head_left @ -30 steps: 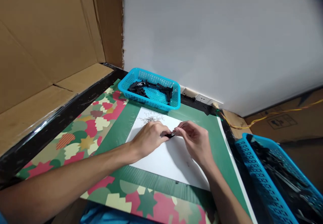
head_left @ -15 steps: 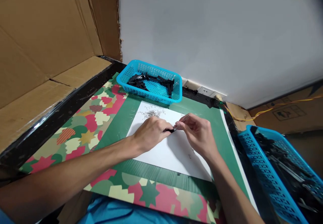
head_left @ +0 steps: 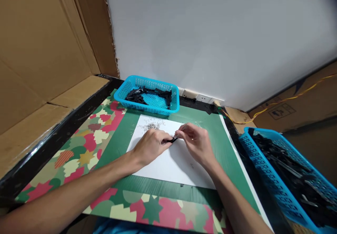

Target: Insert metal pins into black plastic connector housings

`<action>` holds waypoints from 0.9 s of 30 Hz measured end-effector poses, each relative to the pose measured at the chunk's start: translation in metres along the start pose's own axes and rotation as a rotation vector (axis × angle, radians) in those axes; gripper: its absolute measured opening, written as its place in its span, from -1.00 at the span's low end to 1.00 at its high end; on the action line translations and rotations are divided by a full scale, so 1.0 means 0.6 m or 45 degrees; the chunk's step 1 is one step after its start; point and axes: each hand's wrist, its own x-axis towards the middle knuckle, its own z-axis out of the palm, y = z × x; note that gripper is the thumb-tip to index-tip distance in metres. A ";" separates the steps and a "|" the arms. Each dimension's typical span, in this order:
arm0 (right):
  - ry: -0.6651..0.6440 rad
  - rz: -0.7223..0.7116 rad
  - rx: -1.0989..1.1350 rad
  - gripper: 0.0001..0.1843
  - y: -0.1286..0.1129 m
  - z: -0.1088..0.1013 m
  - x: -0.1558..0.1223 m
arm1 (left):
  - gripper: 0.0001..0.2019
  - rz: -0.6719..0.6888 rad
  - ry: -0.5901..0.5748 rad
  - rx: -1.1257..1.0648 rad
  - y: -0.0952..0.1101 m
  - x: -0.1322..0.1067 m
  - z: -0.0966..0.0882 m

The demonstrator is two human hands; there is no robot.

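Note:
Over a white sheet (head_left: 158, 163), my left hand (head_left: 151, 146) is closed around a small black plastic piece (head_left: 173, 140), whose end sticks out past the fingertips. My right hand (head_left: 195, 139) meets that end in a pinch of thumb and forefinger; whatever the fingertips hold is too small to make out. Just beyond my left hand, a pile of tiny thin metal pieces (head_left: 153, 125) lies scattered on the sheet. A few small bits lie nearer the sheet's right and front edges.
A blue basket (head_left: 147, 110) with black parts stands at the back against the wall. Another blue basket (head_left: 265, 167), full of black parts, sits at the right. Cardboard (head_left: 44, 33) rises on the left. A yellow cable (head_left: 259, 112) runs from the wall sockets (head_left: 204, 98).
The whole view has shifted, so everything sits a little further left and the baskets at back appear lower. Both hands stay together at the black piece, with little change of grip.

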 end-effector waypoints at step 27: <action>-0.019 -0.063 0.005 -0.80 -0.008 0.012 -0.007 | -0.86 0.035 0.053 0.041 0.000 -0.004 0.005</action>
